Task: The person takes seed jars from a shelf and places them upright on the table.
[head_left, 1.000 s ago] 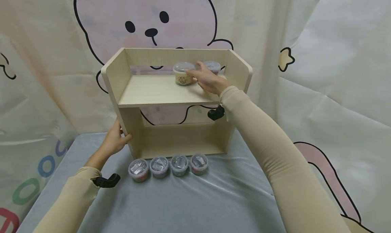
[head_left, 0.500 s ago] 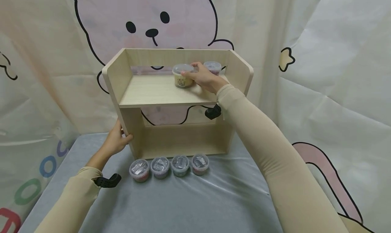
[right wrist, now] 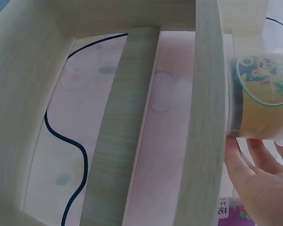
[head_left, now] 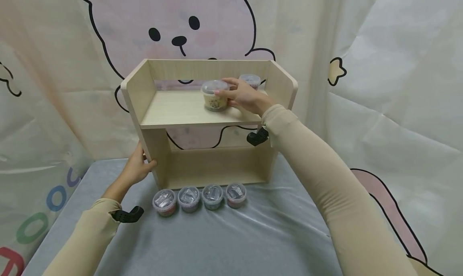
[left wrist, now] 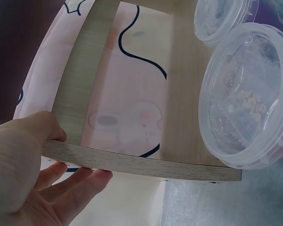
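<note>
A small wooden shelf unit [head_left: 170, 109] stands on the table. My left hand [head_left: 134, 167] grips the edge of its left side panel, thumb on the inner face and fingers behind, as the left wrist view [left wrist: 80, 193] shows. On the upper board, toward the right, my right hand [head_left: 247, 96] holds a clear lidded tub [head_left: 213, 101] with yellow contents by its right side. The right wrist view has the fingers [right wrist: 259, 157] against this tub, which bears a flower print. Behind the right hand sits another lidded tub [head_left: 250, 80], partly hidden, with a purple label [right wrist: 238, 214].
Several lidded tubs, one of them reddish [head_left: 164, 203], stand in a row on the grey cloth [head_left: 217, 244] along the shelf's front. A printed curtain [head_left: 304, 35] hangs behind and on both sides. The shelf's side panels [head_left: 283, 85] rise above the upper board.
My right hand has brought the yellow tub a little left and toward the front of the upper board, farther from the other tub. The left hand keeps its grip on the side panel.
</note>
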{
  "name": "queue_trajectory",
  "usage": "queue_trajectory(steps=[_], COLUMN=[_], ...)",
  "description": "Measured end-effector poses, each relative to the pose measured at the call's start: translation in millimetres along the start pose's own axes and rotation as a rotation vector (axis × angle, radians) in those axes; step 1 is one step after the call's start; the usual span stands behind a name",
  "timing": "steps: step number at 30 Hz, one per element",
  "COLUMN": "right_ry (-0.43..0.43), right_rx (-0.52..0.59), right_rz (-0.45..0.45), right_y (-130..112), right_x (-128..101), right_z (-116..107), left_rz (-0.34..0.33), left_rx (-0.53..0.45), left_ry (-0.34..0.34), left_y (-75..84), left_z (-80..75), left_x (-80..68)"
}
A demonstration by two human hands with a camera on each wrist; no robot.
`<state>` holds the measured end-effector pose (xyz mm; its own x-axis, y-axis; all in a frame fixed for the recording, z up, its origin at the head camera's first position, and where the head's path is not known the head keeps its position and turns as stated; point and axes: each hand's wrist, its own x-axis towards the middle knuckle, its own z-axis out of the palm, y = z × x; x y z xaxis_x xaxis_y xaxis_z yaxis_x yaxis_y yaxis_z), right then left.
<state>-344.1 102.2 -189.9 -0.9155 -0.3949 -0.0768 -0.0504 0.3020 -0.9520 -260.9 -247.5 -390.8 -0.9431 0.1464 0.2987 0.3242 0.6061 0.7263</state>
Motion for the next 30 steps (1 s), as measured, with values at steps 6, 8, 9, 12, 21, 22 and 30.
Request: queue_trajectory(steps=[6,8,9,12,21,22,30], right_ry=[0.03,0.038,0.043,0.051,0.026,0.02,-0.009], right_rx=[0.023,0.029,0.031,0.042,0.032,0.022,-0.003], right_rz=[-0.037,-0.048,-0.057,-0.078,-0.128,-0.135,-0.213], right_y=[1.0,2.1,2.9,5.0,11.8,12.2,12.2], right_x=[-8.3,-11.1,-12.6,-16.9,-31.5,-33.9,-55.3], right_z=[-3.8,-5.0,-5.5,-7.1,-14.1,-14.5,-13.0], left_rz=[-0.02,-0.033,-0.041,-0.057,-0.041,-0.042,-0.05], left_rx=[-0.004,-0.004,-0.004,-0.004,-0.002,-0.002,-0.011], left_ry=[-0.008,-0.013,-0.016,-0.022,-0.015,-0.016,-0.027], left_y=[-0.9,-0.2,0.3,2.2,3.3,3.0,2.9], left_z=[-0.1,-0.2,-0.1,0.2,-0.1,-0.3,-0.1], left_x=[-0.8,-1.4,-1.6,-2.0,-0.8,-0.8,-2.2])
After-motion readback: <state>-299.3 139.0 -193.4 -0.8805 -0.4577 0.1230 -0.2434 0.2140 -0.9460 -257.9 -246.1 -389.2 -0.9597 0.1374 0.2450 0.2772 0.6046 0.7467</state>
